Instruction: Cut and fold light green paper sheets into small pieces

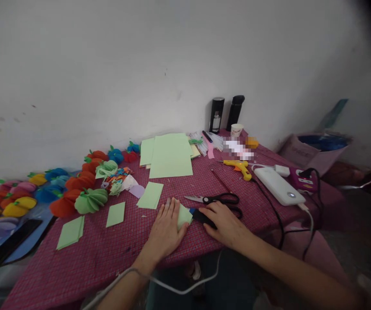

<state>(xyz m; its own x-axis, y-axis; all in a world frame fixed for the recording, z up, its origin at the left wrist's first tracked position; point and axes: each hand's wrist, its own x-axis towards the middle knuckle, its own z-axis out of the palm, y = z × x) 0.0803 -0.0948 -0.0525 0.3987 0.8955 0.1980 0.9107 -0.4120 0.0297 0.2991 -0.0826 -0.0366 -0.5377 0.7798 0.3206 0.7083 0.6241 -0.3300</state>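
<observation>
My left hand point(167, 227) lies flat with its fingers stretched out, pressing on a small pale green paper piece point(183, 216) near the table's front edge. Wrapped around a dark stapler point(202, 217) with a blue end is my right hand point(224, 224); the blue end meets the paper's right edge. Part of the stapler is hidden under my fingers. Just behind that hand lie black-handled scissors point(219, 198), blades pointing left. Small green paper stacks point(151, 196) rest left of my left hand, with one more paper point(116, 214) farther left.
Large green sheets point(171, 155) lie at the back. Colourful paper pumpkins point(91, 200) crowd the left side beside paper scraps point(118, 180). To the right are a yellow glue gun point(238, 167), a white power bank point(279, 186), a purple power strip point(306, 181) and cables. Black bottles point(216, 115) stand behind.
</observation>
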